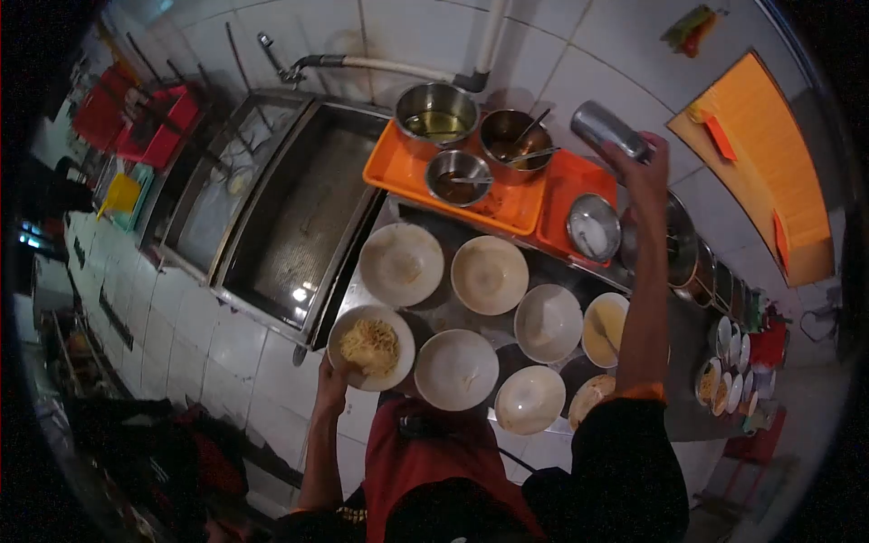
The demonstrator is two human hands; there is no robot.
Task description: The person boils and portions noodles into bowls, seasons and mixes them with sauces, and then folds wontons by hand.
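Note:
My left hand (332, 384) grips the near left rim of a white bowl (398, 376) with a clump of yellow noodles (370, 347) in it. Up at the right, my raised right hand (644, 161) is closed around a tilted metal canister (600, 125). Its contents are hidden. Below that hand, a small metal bowl (594, 228) holds something white. Beside the noodle bowl stand several more white bowls, among them a bare-looking one (456, 369) and one (606, 328) with pale yellow liquid and a spoon.
An orange tray (380, 163) carries a metal pot (437, 113) of yellowish liquid, a pot (516, 145) with utensils and a smaller pot (459, 177). Left of the counter is a metal sink (299, 208) under a tap (288, 71). Stacked bowls (724, 366) stand far right.

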